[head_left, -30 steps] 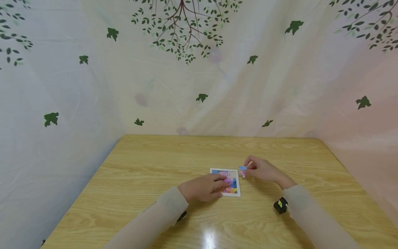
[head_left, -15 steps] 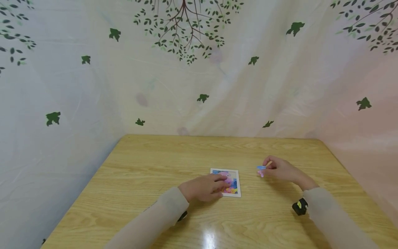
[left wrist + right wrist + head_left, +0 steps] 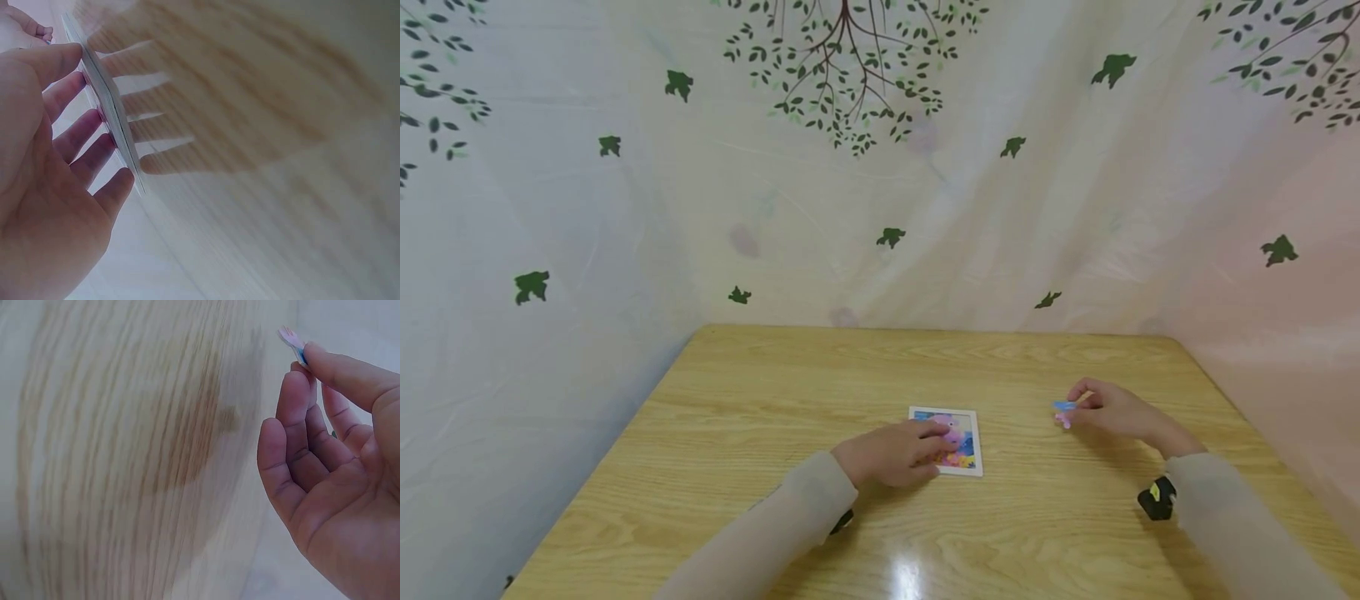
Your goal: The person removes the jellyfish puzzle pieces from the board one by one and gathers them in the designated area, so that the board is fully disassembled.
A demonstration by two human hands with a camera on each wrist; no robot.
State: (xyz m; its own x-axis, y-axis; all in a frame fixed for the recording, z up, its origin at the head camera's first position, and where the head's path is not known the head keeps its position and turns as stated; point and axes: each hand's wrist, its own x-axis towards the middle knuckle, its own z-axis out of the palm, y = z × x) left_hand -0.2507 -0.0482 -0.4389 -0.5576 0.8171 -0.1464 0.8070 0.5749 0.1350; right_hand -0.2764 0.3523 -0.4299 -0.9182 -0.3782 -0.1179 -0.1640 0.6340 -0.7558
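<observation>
A white-framed picture puzzle [image 3: 967, 442] with a pink figure on blue and yellow lies flat on the table. My left hand [image 3: 891, 452] rests on its left part with fingers spread, hiding that side. In the left wrist view, the fingertips of the left hand [image 3: 59, 181] touch the thin puzzle board [image 3: 112, 106], seen edge-on. Off to the right, my right hand [image 3: 1116, 410] pinches a small blue and pink puzzle piece [image 3: 1063, 414] above the tabletop. The right wrist view has the piece [image 3: 292, 341] between thumb and index finger of the right hand [image 3: 337, 450], other fingers loosely bent.
The wooden table [image 3: 760, 375] has rounded far corners. Behind it hangs a pale cloth [image 3: 805, 200] printed with leaves and branches. A small black device [image 3: 1157, 498] sits at the right wrist.
My right hand has moved to the right, away from the puzzle, carrying the puzzle piece with it. The left hand has stayed on the puzzle.
</observation>
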